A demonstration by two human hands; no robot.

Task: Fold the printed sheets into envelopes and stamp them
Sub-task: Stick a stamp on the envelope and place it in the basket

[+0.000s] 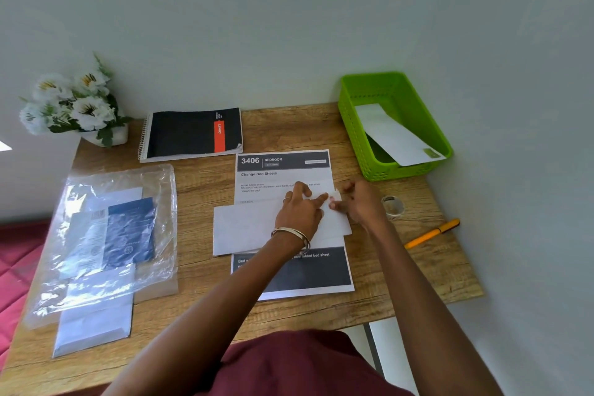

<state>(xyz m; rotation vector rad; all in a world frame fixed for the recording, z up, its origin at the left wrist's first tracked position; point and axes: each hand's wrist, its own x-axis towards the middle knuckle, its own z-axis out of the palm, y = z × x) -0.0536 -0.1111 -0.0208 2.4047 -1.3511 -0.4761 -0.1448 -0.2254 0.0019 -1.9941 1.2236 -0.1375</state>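
Observation:
A white envelope [244,228] lies across a printed sheet [283,170] headed "3406 Bedroom" at the middle of the wooden desk [305,128]. My left hand [300,210] rests on the envelope's right part, its forefinger stretched toward the top right corner. My right hand [356,202] pinches a small pale stamp [335,195] at that corner, just beside the left forefinger's tip. A green basket [353,125] at the back right holds another white envelope [392,135] with a green stamp on it.
A tape roll [392,206] and an orange pen [430,234] lie right of my hands. A clear plastic bag [106,235] with envelopes lies at the left, above more envelopes [93,328]. A black notebook [193,133] and a white flower pot [106,137] stand at the back.

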